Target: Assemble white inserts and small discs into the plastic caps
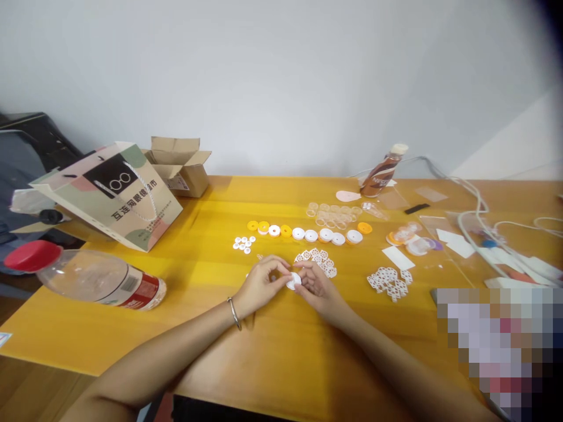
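Observation:
My left hand (263, 283) and my right hand (316, 285) meet over the middle of the yellow table (281, 346). Both pinch one small white round disc (293, 281) between their fingertips, fingers closed on it. A thin bangle sits on my left wrist. Just beyond the hands lies a pile of white lacy cut-outs (319, 261). Farther back runs a row of yellow and white discs (308, 233), with tiny white buttons (244, 244) to its left and clear rings (332, 214) behind it.
A clear bottle with a red cap (88, 275) lies on its side at the left. A paper gift bag (112, 193) and an open cardboard box (180, 164) stand at the back left. A brown drink bottle (382, 173), more white cut-outs (390, 282) and cables (488, 228) fill the right.

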Available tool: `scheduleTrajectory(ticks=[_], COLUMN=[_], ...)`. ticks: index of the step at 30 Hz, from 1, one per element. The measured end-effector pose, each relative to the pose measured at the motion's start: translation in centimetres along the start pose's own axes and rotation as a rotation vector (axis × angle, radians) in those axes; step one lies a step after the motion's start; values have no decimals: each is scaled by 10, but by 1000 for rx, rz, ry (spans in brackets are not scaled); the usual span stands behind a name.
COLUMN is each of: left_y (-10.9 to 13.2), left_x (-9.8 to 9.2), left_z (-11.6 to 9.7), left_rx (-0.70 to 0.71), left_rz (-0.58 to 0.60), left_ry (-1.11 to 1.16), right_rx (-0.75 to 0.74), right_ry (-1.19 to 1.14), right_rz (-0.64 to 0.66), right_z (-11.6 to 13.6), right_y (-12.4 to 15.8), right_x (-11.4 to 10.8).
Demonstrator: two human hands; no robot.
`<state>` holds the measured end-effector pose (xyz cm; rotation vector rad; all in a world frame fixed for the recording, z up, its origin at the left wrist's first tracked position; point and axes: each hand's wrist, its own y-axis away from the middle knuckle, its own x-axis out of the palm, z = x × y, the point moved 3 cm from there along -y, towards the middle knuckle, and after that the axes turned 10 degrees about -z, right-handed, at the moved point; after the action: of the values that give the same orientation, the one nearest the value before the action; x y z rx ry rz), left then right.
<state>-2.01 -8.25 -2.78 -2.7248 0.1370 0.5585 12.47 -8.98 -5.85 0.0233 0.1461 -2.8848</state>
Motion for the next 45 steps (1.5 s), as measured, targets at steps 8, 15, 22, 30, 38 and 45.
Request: scheduleTrajectory(ticks=[8, 15, 22, 30, 38, 45], left_y=[4, 4, 3, 0, -2, -3], left_x=[3, 4, 3, 0, -1, -2], left_z=[5, 5, 5, 5, 17, 18], left_rx=[-48, -21, -25, -208, -381, -342], left_rz=[23, 5, 16, 35, 62, 42], left_ry=[24, 11, -3, 168, 275, 255], right_rx=[1, 18, 36, 96, 122, 127], right_ry=[-3, -19, -38, -165, -163, -152], right_rz=[0, 7, 11, 18, 29, 49], right_z=[-1, -2, 2, 3, 3, 0], right_y=[0, 0, 0, -1, -3, -4], right_x=[0, -1, 1, -2, -2, -3])
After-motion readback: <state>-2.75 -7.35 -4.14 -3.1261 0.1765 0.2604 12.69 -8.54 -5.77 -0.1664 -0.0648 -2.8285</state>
